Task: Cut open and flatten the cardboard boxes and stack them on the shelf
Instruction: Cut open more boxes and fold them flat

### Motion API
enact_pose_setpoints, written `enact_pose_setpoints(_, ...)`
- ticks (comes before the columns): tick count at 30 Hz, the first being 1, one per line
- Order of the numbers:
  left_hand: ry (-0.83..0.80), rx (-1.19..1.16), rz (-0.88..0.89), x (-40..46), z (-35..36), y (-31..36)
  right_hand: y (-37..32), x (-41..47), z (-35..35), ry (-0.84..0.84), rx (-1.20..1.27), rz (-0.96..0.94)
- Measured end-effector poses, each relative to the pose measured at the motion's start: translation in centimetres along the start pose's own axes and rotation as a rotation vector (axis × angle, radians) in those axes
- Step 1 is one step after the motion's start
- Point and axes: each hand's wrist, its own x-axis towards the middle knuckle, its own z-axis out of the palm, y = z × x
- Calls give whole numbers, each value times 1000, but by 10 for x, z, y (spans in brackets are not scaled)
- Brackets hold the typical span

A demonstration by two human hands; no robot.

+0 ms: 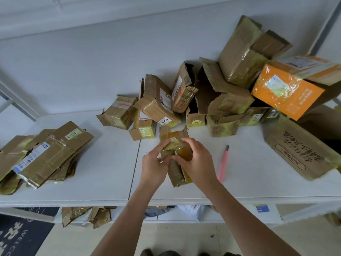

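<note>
both hands [175, 159] round small taped box [175, 143] (pink cutter [223, 163] nr)

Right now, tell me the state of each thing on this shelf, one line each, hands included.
Small box: partly flattened, held over the shelf by both hands.
Left hand: gripping the small box's left side.
Right hand: gripping the small box's taped top.
Pink cutter: lying on the shelf, untouched.
Flat stack: flattened boxes piled at left.
Box pile: unflattened, heaped at back right.
Orange box: taped, tilted on the pile.
</note>
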Motion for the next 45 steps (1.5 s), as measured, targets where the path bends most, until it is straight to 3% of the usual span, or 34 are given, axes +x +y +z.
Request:
enact_pose_setpoints(4,1,-9,-28,2,-4,-6,0,4,-4,-54,21,-18)
enact_pose_setpoints(14,-11,-24,-148,18,-14,-21,6,18,-24,-453,306,172)
enact_pose_setpoints(20,-8,58,-133,28,-9,-17,13,20,-30,-474,486,280)
enact_pose_setpoints(23,17,94,-132,39,-11,-14,18,0,-20,-503,343,221)
enact_pose_setpoints(27,44,-121,-289,36,-17,-14,37,-27,-4,-368,201,235)
enact_pose_setpoints(31,-150,-164,-453,12,-4,-22,28,-22,-4,-360,262,271)
enact_pose_setpoints(36,-132,-56,-559,13,-2,-29,28,-4,-21,-567,113,329)
enact_pose_setpoints(39,-161,-131,-621,3,1,-32,23,0,-15,-663,-83,337)
enact_pose_setpoints(43,-266,-276,-694,8,-6,-31,10,11,6,-479,-223,242)
enact_pose_setpoints(45,-289,-332,-701,9,-10,-31,7,19,9,-484,-266,241)
